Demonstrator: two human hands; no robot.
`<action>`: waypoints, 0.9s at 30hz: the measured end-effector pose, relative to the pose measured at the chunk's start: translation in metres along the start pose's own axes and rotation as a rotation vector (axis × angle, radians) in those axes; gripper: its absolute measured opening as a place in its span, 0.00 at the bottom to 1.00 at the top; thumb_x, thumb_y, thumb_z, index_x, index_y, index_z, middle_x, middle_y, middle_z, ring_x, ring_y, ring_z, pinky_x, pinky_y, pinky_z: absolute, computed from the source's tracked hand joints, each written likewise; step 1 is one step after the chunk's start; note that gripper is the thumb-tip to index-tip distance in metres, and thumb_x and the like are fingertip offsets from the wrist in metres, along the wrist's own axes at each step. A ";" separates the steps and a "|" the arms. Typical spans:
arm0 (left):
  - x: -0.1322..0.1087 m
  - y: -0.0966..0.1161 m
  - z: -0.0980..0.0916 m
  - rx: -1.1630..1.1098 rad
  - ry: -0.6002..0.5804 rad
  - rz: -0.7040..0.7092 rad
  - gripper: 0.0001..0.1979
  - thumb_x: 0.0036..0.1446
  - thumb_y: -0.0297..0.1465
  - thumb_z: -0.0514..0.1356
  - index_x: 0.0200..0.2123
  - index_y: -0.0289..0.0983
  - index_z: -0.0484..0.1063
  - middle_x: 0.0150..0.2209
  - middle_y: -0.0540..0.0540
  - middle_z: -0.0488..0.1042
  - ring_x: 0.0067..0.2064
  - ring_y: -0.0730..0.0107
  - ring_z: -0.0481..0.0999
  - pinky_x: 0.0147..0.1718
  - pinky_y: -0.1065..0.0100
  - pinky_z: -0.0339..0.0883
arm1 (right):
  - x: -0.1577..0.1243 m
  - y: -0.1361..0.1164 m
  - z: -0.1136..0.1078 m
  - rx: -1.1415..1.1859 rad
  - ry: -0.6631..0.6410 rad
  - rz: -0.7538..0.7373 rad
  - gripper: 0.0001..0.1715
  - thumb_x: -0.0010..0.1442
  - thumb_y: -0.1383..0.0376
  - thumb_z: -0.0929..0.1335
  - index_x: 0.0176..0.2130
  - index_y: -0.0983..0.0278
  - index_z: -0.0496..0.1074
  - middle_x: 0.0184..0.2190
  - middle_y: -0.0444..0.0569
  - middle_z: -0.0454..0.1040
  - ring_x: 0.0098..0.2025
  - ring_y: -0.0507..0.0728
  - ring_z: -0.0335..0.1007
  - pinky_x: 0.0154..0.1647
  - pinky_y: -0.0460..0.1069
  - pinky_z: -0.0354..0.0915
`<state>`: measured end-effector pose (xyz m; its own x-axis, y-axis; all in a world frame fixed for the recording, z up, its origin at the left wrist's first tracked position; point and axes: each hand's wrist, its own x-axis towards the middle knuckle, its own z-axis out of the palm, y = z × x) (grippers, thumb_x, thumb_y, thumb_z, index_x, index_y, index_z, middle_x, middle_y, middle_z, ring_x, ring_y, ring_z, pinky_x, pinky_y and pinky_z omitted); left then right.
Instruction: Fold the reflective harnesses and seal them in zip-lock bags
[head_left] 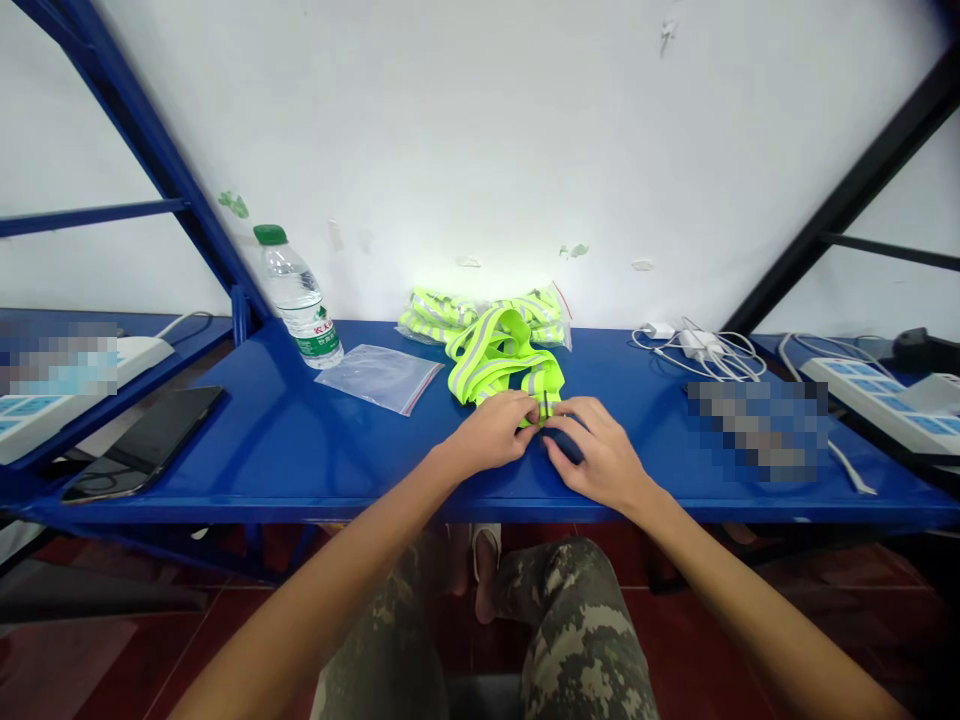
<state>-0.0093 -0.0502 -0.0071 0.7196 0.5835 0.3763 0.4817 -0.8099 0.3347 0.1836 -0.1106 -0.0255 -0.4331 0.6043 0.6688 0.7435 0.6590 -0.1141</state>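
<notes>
Camouflage trousers (577, 640) are seen lowest in view, and above them two bare forearms are extended to the near edge of a blue steel shelf (247, 440). The left hand (491, 432) is curled, with its thumb and fingertips pinched on a narrow strip of a fluorescent yellow reflective vest (502, 355). The vest is laid bunched on the shelf just beyond the hands, its grey reflective bands showing. The right hand (600, 460) is arched, its fingertips brought close to the same spot, but whether the strip is gripped by it cannot be told, since the contact is hidden by the fingers and a dark blue shape beneath them. Handling of so narrow a strip is well served by keeping the grip at the fingertips and the wrists low, as is done here. Farther off, more vests are packed in a plastic bag (480, 315). A clear zip bag (379, 378) and a water bottle (300, 300) are placed to the left, a smartphone (142, 440) lies farther left, and white charger cables (697, 352) are heaped to the right.
</notes>
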 end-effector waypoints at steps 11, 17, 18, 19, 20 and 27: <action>-0.005 0.005 0.001 0.313 -0.017 0.043 0.13 0.68 0.30 0.51 0.49 0.32 0.70 0.49 0.39 0.74 0.56 0.53 0.68 0.59 0.52 0.60 | 0.007 0.030 0.003 -0.032 -0.107 0.029 0.15 0.65 0.68 0.63 0.50 0.65 0.73 0.56 0.59 0.70 0.53 0.62 0.74 0.53 0.58 0.74; -0.003 0.002 -0.002 0.467 -0.109 -0.061 0.16 0.69 0.35 0.50 0.55 0.37 0.67 0.56 0.37 0.69 0.54 0.50 0.71 0.50 0.52 0.68 | 0.001 0.035 0.006 -0.050 -0.145 0.047 0.16 0.64 0.69 0.64 0.51 0.67 0.73 0.57 0.59 0.72 0.57 0.64 0.71 0.58 0.62 0.70; -0.001 0.001 -0.002 0.486 -0.133 -0.059 0.16 0.69 0.35 0.49 0.55 0.38 0.66 0.54 0.37 0.70 0.51 0.51 0.73 0.47 0.53 0.69 | 0.002 0.035 0.006 -0.039 -0.150 0.046 0.16 0.64 0.69 0.64 0.50 0.66 0.73 0.55 0.58 0.73 0.56 0.64 0.72 0.58 0.62 0.70; 0.001 0.000 -0.002 0.506 -0.156 -0.048 0.16 0.69 0.34 0.48 0.56 0.38 0.66 0.52 0.37 0.71 0.49 0.52 0.74 0.45 0.53 0.70 | 0.003 0.035 0.005 -0.026 -0.153 0.044 0.15 0.64 0.68 0.65 0.50 0.66 0.73 0.54 0.58 0.75 0.55 0.64 0.72 0.57 0.62 0.70; 0.002 -0.001 -0.001 0.528 -0.173 -0.029 0.16 0.69 0.33 0.47 0.56 0.37 0.65 0.50 0.37 0.72 0.48 0.52 0.75 0.43 0.54 0.71 | 0.005 0.036 0.004 -0.014 -0.157 0.043 0.15 0.63 0.68 0.66 0.50 0.65 0.73 0.53 0.57 0.75 0.54 0.63 0.72 0.57 0.62 0.70; -0.004 -0.003 -0.001 0.561 -0.166 0.072 0.20 0.69 0.28 0.44 0.61 0.33 0.61 0.48 0.35 0.73 0.46 0.53 0.75 0.44 0.56 0.70 | 0.011 0.033 0.001 -0.007 -0.211 -0.008 0.25 0.64 0.61 0.68 0.59 0.64 0.67 0.56 0.59 0.73 0.58 0.65 0.69 0.58 0.63 0.69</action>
<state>-0.0140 -0.0497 -0.0087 0.8072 0.5453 0.2261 0.5871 -0.7813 -0.2119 0.2031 -0.0821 -0.0229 -0.5351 0.6800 0.5012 0.7431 0.6611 -0.1035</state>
